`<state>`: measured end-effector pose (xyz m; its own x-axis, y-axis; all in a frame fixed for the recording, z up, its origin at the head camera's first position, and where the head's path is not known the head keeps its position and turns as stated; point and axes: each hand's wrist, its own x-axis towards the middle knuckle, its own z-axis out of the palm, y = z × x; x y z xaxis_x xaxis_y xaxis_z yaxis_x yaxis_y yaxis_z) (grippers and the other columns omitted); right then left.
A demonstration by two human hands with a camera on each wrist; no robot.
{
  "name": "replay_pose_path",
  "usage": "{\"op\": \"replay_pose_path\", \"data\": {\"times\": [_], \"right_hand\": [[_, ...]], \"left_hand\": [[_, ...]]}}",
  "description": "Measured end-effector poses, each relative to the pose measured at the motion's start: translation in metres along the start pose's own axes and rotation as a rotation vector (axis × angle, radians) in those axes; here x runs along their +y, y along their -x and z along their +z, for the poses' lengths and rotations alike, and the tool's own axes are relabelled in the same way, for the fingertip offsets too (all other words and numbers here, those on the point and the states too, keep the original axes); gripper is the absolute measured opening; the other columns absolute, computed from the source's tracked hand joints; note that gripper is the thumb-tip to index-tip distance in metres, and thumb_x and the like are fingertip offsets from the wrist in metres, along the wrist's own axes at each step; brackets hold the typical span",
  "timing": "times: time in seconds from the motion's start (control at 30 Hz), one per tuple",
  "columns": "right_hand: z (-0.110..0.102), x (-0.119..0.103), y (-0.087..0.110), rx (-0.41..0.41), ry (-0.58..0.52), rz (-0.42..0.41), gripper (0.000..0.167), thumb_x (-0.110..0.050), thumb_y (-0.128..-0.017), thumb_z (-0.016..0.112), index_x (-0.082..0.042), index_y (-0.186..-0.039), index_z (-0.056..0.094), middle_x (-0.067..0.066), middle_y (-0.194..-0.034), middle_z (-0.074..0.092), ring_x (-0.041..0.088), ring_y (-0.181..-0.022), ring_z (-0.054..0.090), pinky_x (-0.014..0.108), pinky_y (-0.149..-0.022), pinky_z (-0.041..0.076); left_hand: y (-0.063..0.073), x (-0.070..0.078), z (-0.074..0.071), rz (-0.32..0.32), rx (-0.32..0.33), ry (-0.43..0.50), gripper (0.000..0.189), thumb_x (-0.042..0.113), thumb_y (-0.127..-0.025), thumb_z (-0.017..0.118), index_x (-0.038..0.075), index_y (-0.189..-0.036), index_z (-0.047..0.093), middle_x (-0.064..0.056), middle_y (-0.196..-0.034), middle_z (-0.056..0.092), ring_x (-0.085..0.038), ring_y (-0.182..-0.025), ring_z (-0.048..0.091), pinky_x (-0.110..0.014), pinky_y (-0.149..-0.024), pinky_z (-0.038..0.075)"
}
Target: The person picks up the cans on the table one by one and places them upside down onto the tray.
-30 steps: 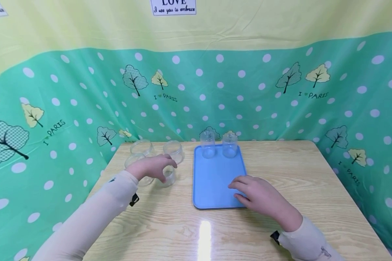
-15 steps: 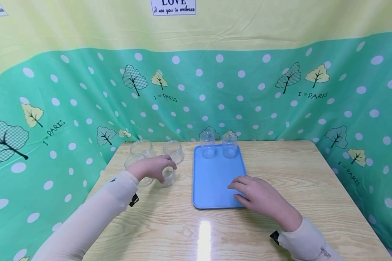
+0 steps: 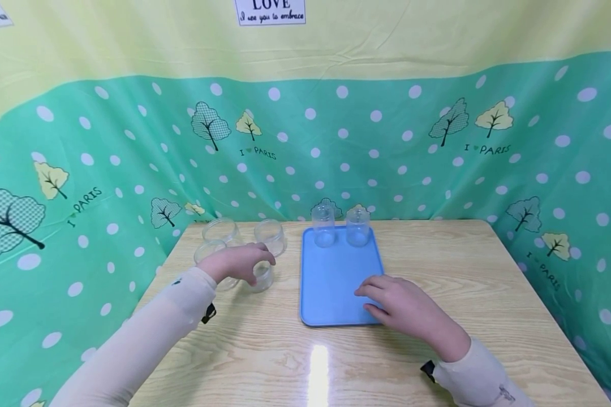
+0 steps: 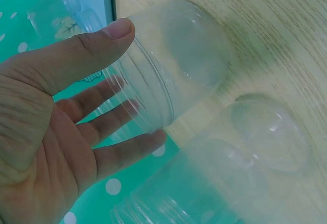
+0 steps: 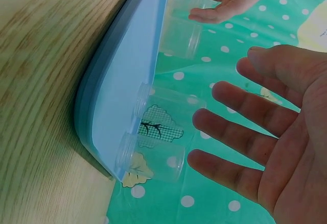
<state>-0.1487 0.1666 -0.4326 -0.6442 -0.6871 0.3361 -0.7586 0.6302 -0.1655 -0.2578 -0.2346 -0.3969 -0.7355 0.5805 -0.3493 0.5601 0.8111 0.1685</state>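
Note:
My left hand [image 3: 239,262] grips a clear, lidless plastic jar [image 4: 196,55] by its threaded rim. In the left wrist view the thumb lies on one side of the rim and the fingers on the other. The jar stands upright on the table, left of a blue tray [image 3: 331,288]. Close beside it is another clear jar [image 4: 204,173]. Two clear jars, left [image 3: 324,229] and right [image 3: 358,229], stand at the tray's far end. Over the tray's near right edge hovers my right hand [image 3: 407,305], fingers loosely spread and holding nothing.
Behind my left hand stand more clear jars, among them a back-left jar [image 3: 220,229] and a back-right jar [image 3: 271,237]. A wooden table [image 3: 453,254] carries everything. Green dotted cloth [image 3: 366,135] borders it at the back and sides.

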Motion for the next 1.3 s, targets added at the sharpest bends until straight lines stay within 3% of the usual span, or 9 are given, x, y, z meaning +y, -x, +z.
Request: {"op": "replay_pose_path", "data": {"times": [0.67,0.97,1.3], "right_hand": [[0.001,0.0,0.001,-0.015,0.007,0.009,0.024,-0.024,-0.093,0.076,-0.022,-0.117,0.073,-0.009,-0.113,0.069,0.008,-0.101,0.067,0.03,-0.082,0.06],[-0.001,-0.001,0.0,-0.006,0.002,0.011,0.025,-0.025,-0.093,0.076,-0.021,-0.118,0.073,-0.009,-0.113,0.068,0.008,-0.101,0.067,0.03,-0.082,0.06],[-0.004,-0.002,0.001,0.019,0.002,0.002,0.025,-0.023,-0.092,0.078,-0.022,-0.117,0.073,-0.009,-0.113,0.068,0.008,-0.101,0.068,0.03,-0.081,0.061]], "left_hand": [[0.0,0.002,-0.002,0.025,0.009,-0.03,0.063,0.003,-0.077,0.085,0.014,-0.135,0.065,-0.008,-0.136,0.058,-0.028,-0.127,0.056,-0.043,-0.101,0.053],[0.018,0.011,-0.009,0.063,0.098,0.003,0.058,0.009,-0.085,0.082,0.018,-0.138,0.062,-0.008,-0.143,0.053,-0.029,-0.134,0.051,-0.041,-0.103,0.053],[0.034,0.015,-0.011,0.133,0.213,-0.001,0.057,0.014,-0.086,0.081,0.016,-0.139,0.061,-0.008,-0.143,0.052,-0.029,-0.132,0.052,-0.044,-0.102,0.053]]}}
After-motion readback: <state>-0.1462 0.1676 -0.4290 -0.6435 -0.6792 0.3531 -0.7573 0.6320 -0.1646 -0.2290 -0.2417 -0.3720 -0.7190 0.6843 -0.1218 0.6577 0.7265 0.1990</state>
